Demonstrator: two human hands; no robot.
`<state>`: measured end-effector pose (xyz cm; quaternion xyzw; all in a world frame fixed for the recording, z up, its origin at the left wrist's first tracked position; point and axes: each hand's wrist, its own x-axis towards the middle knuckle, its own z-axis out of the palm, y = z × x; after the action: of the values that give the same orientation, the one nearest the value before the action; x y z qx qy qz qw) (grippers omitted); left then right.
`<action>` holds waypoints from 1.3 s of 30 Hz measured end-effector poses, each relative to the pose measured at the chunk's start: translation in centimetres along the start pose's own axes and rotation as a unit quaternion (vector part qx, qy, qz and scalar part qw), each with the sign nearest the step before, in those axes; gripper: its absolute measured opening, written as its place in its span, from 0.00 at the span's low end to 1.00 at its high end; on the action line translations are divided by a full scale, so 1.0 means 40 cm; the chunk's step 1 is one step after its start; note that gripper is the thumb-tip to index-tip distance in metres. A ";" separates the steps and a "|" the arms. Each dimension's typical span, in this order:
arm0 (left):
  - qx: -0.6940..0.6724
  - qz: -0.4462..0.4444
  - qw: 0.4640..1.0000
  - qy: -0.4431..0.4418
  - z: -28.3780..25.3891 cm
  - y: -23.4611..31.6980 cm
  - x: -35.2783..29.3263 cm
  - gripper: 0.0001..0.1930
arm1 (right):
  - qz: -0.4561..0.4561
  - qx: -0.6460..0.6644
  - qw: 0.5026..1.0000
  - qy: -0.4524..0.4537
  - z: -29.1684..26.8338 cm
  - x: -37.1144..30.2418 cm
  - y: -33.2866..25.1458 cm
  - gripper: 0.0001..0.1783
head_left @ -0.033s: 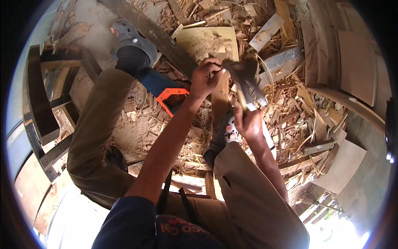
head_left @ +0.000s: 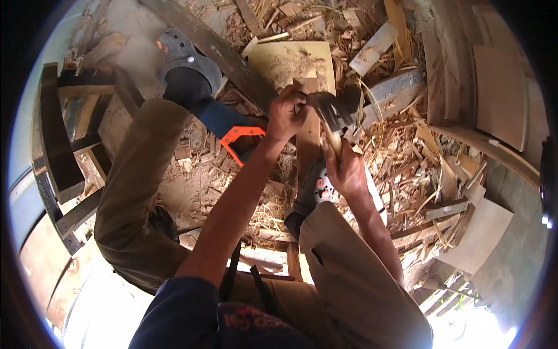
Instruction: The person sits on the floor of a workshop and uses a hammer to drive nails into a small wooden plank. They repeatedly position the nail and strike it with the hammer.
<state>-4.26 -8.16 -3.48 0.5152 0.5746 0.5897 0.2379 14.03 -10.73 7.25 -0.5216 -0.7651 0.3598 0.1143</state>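
My right hand is closed round the wooden handle of a tool with a broad dark metal head; whether it is a hammer or a hatchet I cannot tell. Fingers pinched, my left hand sits over a narrow wooden board, right beside the tool's head. What those fingers hold is hidden. The board runs down beside my grey shoe. Left of my left wrist lies a hand saw with an orange and black handle, its dark blade reaching toward my other shoe.
A square yellowish panel lies beyond my hands. A long dark beam crosses at upper left. Wood chips and offcuts cover the ground. A dark wooden frame stands left; boards and sheets lean at right.
The tool's head has shifted left and slightly up, closer to my left fingers, and its blur has lessened. My left hand has barely moved.
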 end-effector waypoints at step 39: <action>0.009 -0.093 0.993 -0.071 -0.060 0.011 -0.023 0.24 | 0.077 0.099 0.990 0.068 -0.042 -0.032 -0.029 0.21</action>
<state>-5.91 -10.09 -2.91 0.5023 0.6073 0.5217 0.3268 14.68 -11.37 9.49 -0.5884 -0.6739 0.4049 0.1889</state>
